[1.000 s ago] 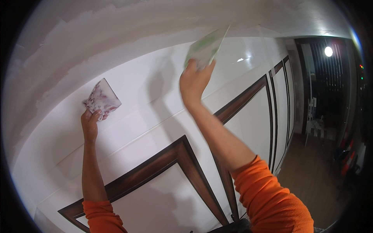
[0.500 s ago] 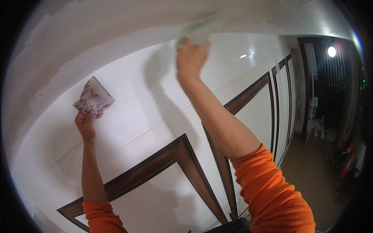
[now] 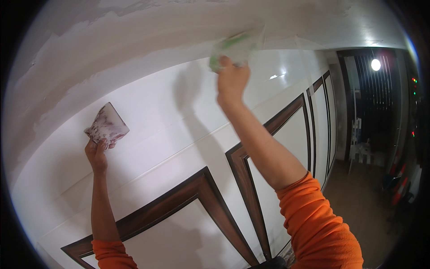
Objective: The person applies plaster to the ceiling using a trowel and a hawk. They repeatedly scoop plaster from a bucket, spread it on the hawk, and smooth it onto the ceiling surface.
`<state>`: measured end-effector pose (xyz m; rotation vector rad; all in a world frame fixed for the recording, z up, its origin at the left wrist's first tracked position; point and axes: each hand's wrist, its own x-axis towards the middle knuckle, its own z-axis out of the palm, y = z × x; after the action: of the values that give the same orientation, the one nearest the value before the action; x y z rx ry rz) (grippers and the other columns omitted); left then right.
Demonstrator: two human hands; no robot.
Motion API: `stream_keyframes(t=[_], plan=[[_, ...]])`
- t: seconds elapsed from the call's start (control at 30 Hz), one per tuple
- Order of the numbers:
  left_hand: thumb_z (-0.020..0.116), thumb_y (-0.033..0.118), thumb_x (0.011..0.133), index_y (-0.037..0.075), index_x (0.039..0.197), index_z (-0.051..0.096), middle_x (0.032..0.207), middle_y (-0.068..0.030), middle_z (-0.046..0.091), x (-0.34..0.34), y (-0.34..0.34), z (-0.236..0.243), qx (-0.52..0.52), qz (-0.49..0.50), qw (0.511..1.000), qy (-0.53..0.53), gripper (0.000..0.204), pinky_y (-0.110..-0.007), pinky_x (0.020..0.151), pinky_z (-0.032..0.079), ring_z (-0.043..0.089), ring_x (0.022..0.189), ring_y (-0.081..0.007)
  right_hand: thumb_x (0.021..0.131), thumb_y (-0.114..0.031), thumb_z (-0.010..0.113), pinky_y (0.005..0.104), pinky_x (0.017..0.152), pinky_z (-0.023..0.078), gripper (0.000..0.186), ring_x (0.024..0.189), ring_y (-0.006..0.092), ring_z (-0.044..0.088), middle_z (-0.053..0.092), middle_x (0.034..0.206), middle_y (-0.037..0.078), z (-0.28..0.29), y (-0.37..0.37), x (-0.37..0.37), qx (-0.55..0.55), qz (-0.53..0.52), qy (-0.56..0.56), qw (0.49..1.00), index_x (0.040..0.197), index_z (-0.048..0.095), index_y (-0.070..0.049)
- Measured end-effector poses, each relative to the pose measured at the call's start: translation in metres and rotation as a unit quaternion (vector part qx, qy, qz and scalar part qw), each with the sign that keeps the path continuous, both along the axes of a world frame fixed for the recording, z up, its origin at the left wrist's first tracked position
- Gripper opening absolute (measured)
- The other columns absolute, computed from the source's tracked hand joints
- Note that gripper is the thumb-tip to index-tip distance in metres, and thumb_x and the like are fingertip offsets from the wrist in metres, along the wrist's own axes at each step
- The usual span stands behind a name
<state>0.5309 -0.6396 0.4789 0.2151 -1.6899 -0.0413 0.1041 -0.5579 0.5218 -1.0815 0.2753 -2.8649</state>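
Note:
My left hand (image 3: 97,154) is raised at the left, fingers closed round the lower corner of a flat dark-red putty spreader (image 3: 108,122) smeared with white paste. That spreader is held up in front of the white wall. Higher and farther right, my right hand (image 3: 233,83) grips a green putty spreader (image 3: 237,47), blurred by motion and coated with white. Its far edge is at the ceiling (image 3: 286,27), though blur hides whether it touches. Patches of uneven grey-white coating show on the ceiling to the left.
Dark wooden frame moulding (image 3: 204,179) runs along the white wall (image 3: 148,98). At the far right stands a dark doorway or window (image 3: 378,96) with a bright round light (image 3: 375,65). A white stand-like object (image 3: 358,143) is beside it, above the wooden floor (image 3: 354,193).
My right hand and the green spreader appear slightly lower and farther right. The left hand also sits a little lower, still holding its spreader. The whole view has shifted slightly.

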Motion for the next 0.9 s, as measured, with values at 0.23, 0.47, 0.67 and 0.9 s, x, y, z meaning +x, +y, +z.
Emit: stream_keyframes(t=[0.23,0.47,0.67,0.9], plan=[[0.05,-0.004,0.089,-0.012,0.114,0.058,0.097,-0.011,0.066,-0.014,0.006,-0.001,0.004,-0.012,1.0,0.025,0.028,-0.03,0.071,0.054,0.061,0.082,-0.014,0.08,0.009,0.056,0.0409,0.088,0.049,0.061,0.1,0.0428,0.058,0.051,0.121,0.029,-0.053,0.054,0.154,-0.159,-0.181,0.289,0.926,0.139,0.042,0.006],[0.054,-0.002,0.09,-0.01,0.11,0.062,0.095,-0.0102,0.066,-0.003,0.019,-0.003,-0.023,0.049,0.998,0.015,0.023,-0.03,0.069,0.056,0.061,0.08,-0.0133,0.087,0.001,0.055,0.0362,0.084,0.048,0.035,0.095,0.026,0.062,0.064,0.106,0.018,-0.029,-0.005,0.011,-0.014,-0.032,-0.034,0.999,0.121,0.054,0.007],[0.054,-0.003,0.09,-0.009,0.11,0.062,0.094,-0.0086,0.066,-0.02,0.017,0.0,-0.022,0.0,0.999,0.024,0.022,-0.029,0.067,0.055,0.061,0.079,-0.0124,0.087,-0.002,0.056,0.0426,0.094,0.045,0.04,0.11,0.0397,0.056,0.056,0.116,0.029,0.02,0.009,0.053,0.034,-0.185,0.004,0.982,0.124,0.049,0.011],[0.054,-0.003,0.09,-0.008,0.11,0.063,0.092,-0.0076,0.066,-0.012,0.013,-0.001,-0.016,0.013,1.0,0.016,0.023,-0.027,0.066,0.054,0.061,0.077,-0.0117,0.084,0.007,0.053,0.0439,0.096,0.045,0.047,0.11,0.0444,0.056,0.055,0.122,0.025,-0.059,0.02,0.092,0.022,-0.251,0.125,0.96,0.131,0.049,0.005]])
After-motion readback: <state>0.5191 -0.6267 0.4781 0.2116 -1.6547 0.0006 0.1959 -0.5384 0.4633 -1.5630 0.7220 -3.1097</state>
